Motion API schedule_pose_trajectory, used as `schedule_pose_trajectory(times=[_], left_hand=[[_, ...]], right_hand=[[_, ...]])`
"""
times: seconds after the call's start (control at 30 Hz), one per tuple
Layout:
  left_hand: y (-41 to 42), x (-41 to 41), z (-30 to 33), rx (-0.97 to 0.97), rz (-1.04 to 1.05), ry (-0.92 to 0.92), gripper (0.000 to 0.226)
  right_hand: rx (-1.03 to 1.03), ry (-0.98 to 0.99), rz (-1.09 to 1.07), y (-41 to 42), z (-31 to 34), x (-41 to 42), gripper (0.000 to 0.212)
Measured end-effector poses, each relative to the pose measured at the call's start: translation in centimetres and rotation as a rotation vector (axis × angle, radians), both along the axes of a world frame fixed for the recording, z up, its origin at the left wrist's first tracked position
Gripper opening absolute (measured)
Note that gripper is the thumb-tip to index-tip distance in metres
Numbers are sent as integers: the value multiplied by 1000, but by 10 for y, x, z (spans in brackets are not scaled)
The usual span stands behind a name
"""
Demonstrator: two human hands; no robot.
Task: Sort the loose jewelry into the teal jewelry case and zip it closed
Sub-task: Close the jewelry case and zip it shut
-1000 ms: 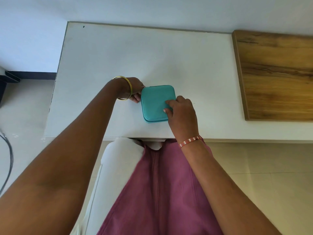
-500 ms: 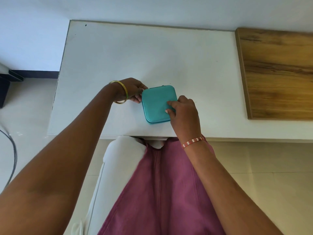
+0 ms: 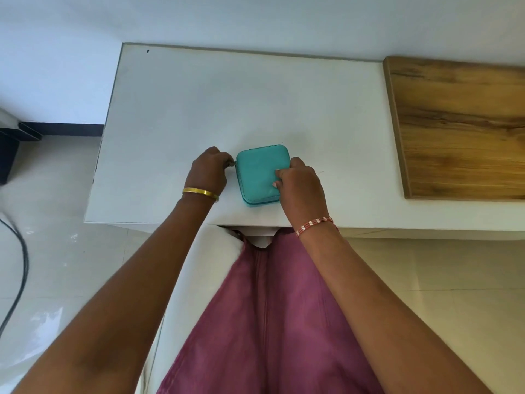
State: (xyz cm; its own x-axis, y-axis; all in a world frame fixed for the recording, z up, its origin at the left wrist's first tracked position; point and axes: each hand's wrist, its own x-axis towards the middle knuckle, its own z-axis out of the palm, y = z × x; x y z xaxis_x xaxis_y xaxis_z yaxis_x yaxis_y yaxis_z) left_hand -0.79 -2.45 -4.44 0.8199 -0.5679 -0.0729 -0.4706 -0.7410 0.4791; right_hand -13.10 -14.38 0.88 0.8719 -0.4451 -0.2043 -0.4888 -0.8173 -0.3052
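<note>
Case: the teal case [image 3: 260,172] lies lid down and shut on the white table [image 3: 181,109], near its front edge, between both hands.
Left hand: the left hand [image 3: 210,170] sits at the case's left side, fingers curled, pinching a small metal piece that looks like the zip pull [image 3: 232,164].
Right hand: the right hand [image 3: 301,184] rests on the lid's right part, fingers bent over the top and edge, holding the case down.
Step in hand: judged to be zipping, close to the end of the task.
Method: keep the lid pressed flat with the right hand; draw the pull along the seam, level with it, not upward; slow at the rounded corners; let the case turn under the palm if the pull binds.
Hidden: zip teeth and the pull's end stop cannot be made out; whether the seam is fully closed cannot be told.
Covered: the case's right edge lies under the right hand; contents unseen.
Loose jewelry: none visible on the table.
</note>
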Motion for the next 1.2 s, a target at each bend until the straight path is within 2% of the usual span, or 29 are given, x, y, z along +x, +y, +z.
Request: schedule_pose_trajectory(times=[0.23, 0.37, 0.53, 1.2], left_hand=[[21, -38, 4, 156, -120, 44, 35], [23, -53, 9, 223, -129, 75, 31], [23, -64, 17, 192, -81, 145, 22], [16, -85, 30, 228, 14, 194, 25]], right_hand=[[-7, -7, 0, 1, 2, 2, 22], [-9, -19, -5, 2, 4, 2, 19], [3, -12, 3, 1, 7, 2, 21], [10, -30, -4, -1, 5, 2, 22]])
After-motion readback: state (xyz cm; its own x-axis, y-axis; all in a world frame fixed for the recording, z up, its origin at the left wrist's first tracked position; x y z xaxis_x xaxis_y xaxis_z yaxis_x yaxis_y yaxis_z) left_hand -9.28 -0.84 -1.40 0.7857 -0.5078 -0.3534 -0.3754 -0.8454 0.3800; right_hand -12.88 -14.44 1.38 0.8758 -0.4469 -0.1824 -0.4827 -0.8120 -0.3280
